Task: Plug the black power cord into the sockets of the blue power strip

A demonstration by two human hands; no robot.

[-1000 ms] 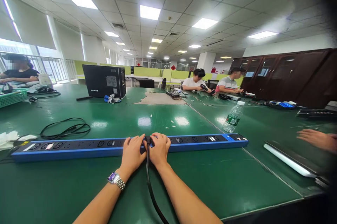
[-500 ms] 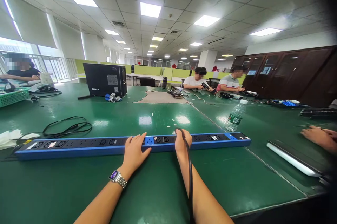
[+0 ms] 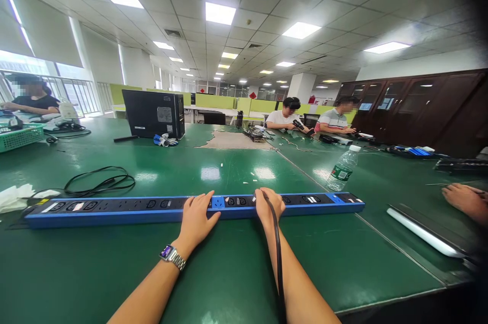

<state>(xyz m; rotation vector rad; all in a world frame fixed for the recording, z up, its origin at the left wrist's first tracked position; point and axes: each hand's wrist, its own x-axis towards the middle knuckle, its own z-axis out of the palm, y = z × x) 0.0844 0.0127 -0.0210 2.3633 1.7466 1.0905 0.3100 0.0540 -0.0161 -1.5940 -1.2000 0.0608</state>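
Right hand (image 3: 270,207) shifted rightward along power strip (image 3: 125,218), grip clamped on cable (image 3: 279,265), end hidden; left hand (image 3: 195,221) spread.

Left hand (image 3: 195,221), one: lay palm down, fingers stretched forward and slightly parted, thumb angled out toward the opposite side. Right hand (image 3: 271,206), one: was curled in a closed grip, fingers bent, set apart from the left. Forearms, two, bare: left forearm (image 3: 150,288) rose from lower left, right forearm (image 3: 301,278) from lower right, both slanting inward.
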